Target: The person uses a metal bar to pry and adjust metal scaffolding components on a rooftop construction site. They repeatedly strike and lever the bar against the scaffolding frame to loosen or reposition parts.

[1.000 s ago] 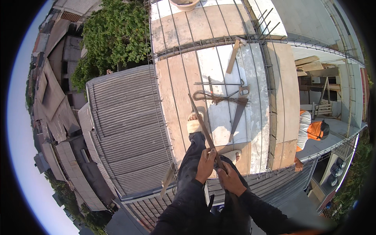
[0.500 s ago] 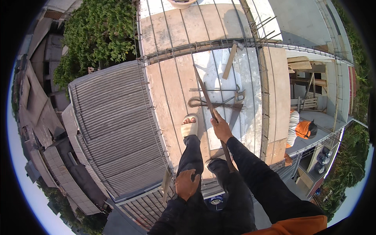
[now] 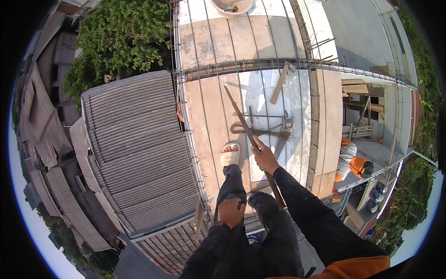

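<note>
My right hand is closed around a long, dark brown, narrow bar, slanting from beside my foot toward the upper middle of the panels. My left hand rests on my left leg, fingers loosely curved over it, holding nothing. My left foot, in a cream sandal, stands on a tan board. Past the bar lie a looped bundle of thin wire, a red-handled tool and a handsaw. A short wooden piece with a grey end lies above them.
Rebar cages edge the panels. A pink basin is at the top. Left are a corrugated roof and tree. A co-worker in orange and white bends at the right edge, beside stacked timber.
My left hand has let go of the bar and dropped onto my leg. My right hand has moved up, carrying the bar, which shifted from over my left foot to right of it.
</note>
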Motion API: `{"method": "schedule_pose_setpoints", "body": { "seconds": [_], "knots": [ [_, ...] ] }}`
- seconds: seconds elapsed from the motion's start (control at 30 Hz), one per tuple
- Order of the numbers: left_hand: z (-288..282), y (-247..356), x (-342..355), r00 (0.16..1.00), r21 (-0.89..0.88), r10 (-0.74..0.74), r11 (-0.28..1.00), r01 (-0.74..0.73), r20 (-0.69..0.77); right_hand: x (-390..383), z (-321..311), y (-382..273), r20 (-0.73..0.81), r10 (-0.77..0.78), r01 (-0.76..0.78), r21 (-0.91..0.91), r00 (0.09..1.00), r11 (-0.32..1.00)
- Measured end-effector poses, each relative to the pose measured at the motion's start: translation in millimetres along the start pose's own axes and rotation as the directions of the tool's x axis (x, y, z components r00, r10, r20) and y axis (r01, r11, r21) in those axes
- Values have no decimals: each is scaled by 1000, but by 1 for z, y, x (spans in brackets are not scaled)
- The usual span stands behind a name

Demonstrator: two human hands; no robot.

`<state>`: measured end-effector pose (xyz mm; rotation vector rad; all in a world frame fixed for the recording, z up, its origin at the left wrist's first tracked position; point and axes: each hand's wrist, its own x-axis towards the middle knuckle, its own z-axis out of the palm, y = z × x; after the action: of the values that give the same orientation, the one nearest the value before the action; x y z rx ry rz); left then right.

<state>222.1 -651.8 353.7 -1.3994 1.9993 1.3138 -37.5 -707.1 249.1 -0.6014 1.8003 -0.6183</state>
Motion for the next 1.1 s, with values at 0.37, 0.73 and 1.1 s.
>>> {"method": "schedule_pose_setpoints", "body": {
  "seconds": [0.37,0.73,1.1],
  "knots": [
    [-17,-8,4,1000,-53,15,998,-15,-6,35,62,-54,-61,138,-122,207,989,971],
    [-30,-37,4,986,-59,164,984,-165,-24,-48,-67,-96,150,344,-359,83,927,930],
    [-213,-81,-54,981,-139,-189,971,194,46,-207,-189,-9,-65,591,-573,177,804,800]
  ]
}}
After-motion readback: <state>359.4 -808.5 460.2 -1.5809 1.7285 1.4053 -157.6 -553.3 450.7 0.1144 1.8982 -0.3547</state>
